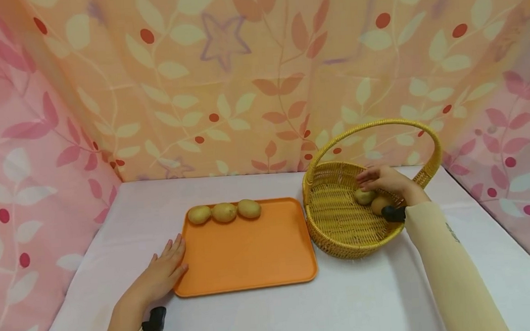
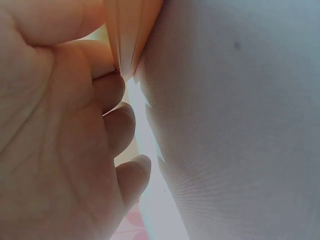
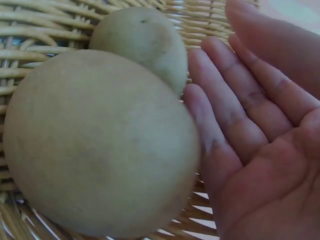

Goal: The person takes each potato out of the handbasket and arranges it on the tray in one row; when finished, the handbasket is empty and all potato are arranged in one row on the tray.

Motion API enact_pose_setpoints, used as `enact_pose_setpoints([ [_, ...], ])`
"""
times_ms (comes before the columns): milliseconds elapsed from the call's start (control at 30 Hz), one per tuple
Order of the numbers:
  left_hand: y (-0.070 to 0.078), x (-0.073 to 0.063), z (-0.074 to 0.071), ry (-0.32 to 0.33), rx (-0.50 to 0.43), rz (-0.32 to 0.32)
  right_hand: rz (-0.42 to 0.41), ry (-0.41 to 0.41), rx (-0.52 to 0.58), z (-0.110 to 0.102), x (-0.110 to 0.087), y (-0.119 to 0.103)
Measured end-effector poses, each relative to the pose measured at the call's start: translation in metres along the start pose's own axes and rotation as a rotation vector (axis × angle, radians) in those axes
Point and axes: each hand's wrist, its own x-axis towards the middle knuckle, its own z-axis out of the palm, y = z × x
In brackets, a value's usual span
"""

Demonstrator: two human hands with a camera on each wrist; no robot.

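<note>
My left hand [image 1: 159,273] lies against the left rim of an orange tray [image 1: 252,252], its fingers extended along that edge. The left wrist view shows the left fingers [image 2: 117,130] by the tray's edge [image 2: 131,35], slightly bent. Inside a yellow wicker basket [image 1: 336,214], my right hand [image 1: 386,181] reaches over two potatoes. In the right wrist view the right fingers [image 3: 235,115] are nearly straight beside a large near potato [image 3: 100,145] and a smaller-looking potato [image 3: 145,42] behind it; nothing is gripped. Three potatoes [image 1: 224,212] sit in a row along the tray's far edge.
A tall arched handle [image 1: 381,123] rises over the basket, behind the right hand. Tray and basket stand side by side on a white-covered table [image 1: 346,302]. Floral cloth [image 1: 225,112] hangs at the back and both sides.
</note>
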Motion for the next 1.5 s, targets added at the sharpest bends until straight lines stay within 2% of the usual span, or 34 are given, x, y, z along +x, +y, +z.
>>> enact_pose_setpoints([
  [233,0.003,0.002,-0.002,0.005,0.027,0.005,0.039,-0.03,-0.084,-0.002,0.003,0.005],
  [333,0.004,0.001,-0.003,0.001,0.036,0.0,0.029,-0.058,-0.111,-0.002,0.004,0.008],
  [633,0.004,-0.003,-0.004,0.003,0.037,0.005,0.016,-0.124,-0.023,0.004,0.008,0.012],
  [933,0.006,-0.003,-0.005,-0.019,-0.011,-0.005,0.09,-0.192,-0.088,0.01,0.004,0.006],
  [1100,0.007,-0.003,-0.005,-0.017,0.001,-0.01,0.11,-0.179,-0.05,0.014,0.002,0.006],
  [1400,0.007,-0.003,-0.005,-0.015,-0.003,-0.011,-0.021,-0.039,-0.246,0.012,0.001,-0.002],
  [1500,0.007,-0.003,-0.005,-0.013,-0.003,-0.009,-0.054,-0.004,-0.257,0.01,-0.002,-0.008],
])
